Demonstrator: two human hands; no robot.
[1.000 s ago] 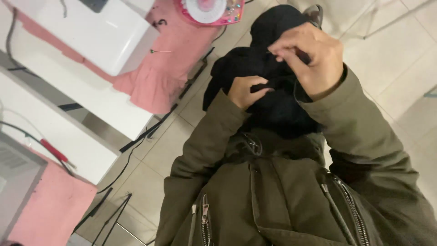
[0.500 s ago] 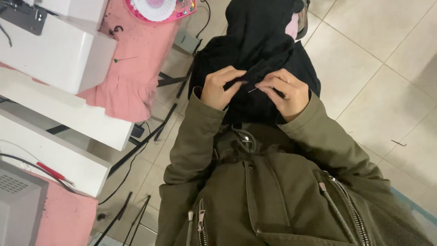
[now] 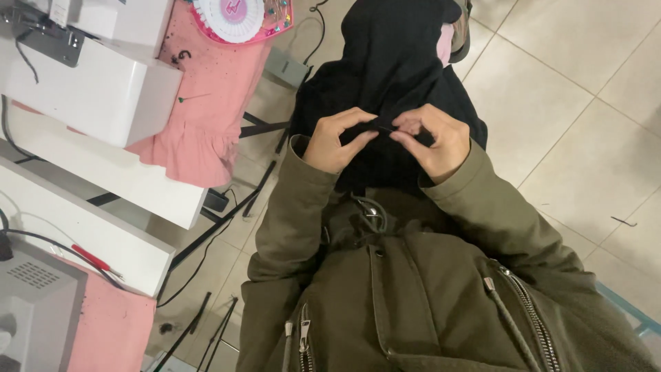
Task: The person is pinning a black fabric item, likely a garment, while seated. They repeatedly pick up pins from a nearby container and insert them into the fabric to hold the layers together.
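A piece of black fabric point(image 3: 396, 65) lies over my lap and hangs toward the tiled floor. My left hand point(image 3: 335, 141) pinches a fold of it near the middle. My right hand point(image 3: 432, 139) pinches the same fold just to the right, fingertips almost touching the left hand's. A thin pin or needle seems to sit between the fingertips, too small to be sure. Both arms wear olive green jacket sleeves point(image 3: 296, 213).
A white sewing machine point(image 3: 89, 76) stands on pink cloth point(image 3: 206, 124) at the upper left, beside a round pin wheel point(image 3: 231, 14). White table edges point(image 3: 103, 179) run along the left. Black cables point(image 3: 206, 234) cross the tiled floor point(image 3: 585, 103). A grey machine point(image 3: 34, 303) sits at the lower left.
My hands have come down from up at the fabric's top and now meet at its middle, pinching one fold. The view has shifted, showing more of the sewing machine.
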